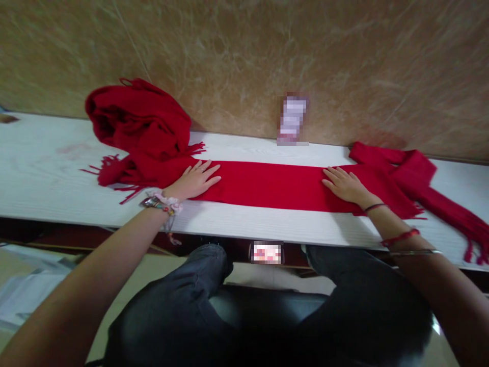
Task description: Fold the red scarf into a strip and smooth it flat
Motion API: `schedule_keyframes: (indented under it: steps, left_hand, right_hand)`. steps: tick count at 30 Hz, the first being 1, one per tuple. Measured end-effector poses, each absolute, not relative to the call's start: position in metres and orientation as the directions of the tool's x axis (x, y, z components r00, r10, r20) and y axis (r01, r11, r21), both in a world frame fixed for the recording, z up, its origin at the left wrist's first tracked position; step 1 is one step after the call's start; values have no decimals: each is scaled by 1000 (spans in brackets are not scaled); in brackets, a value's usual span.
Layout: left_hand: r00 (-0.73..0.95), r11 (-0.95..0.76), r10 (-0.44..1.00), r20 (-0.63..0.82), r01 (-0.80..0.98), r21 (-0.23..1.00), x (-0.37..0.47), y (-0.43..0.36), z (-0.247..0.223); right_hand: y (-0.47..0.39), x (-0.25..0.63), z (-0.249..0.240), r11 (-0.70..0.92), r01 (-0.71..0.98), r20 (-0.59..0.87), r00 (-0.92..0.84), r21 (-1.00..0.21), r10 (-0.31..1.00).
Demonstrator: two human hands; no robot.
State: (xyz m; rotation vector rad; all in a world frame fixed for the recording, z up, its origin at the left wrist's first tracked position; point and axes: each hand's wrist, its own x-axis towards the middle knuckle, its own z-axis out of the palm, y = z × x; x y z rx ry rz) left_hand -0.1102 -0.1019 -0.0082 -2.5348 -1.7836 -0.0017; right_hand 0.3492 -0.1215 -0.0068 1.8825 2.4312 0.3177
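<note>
A red scarf lies stretched flat across the white tabletop in front of me. My left hand rests palm down on its left part, fingers spread. On the right part lies my right hand, also flat with the fingers extended. Left of my left hand, a bunched heap of red fringed fabric is piled up against the wall. Beyond my right hand, another red scarf lies loosely folded, its fringed end trailing to the right. Where the flat scarf meets the heap, I cannot tell the pieces apart.
A brown marbled wall rises along the back edge of the narrow white table. A blurred-out upright item is at the wall. My legs are under the front edge, and clear plastic wrapping lies low at the left.
</note>
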Motion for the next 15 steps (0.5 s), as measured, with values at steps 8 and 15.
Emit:
schedule_keyframes:
  steps: [8, 15]
  left_hand:
    - [596, -592, 792, 129, 802, -74, -136, -128, 24]
    - [669, -677, 734, -112, 711, -192, -173, -147, 39]
  right_hand:
    - [-120, 313, 14, 289, 942, 221, -323, 174, 920]
    - [-146, 181, 30, 850, 524, 207, -828, -49, 522]
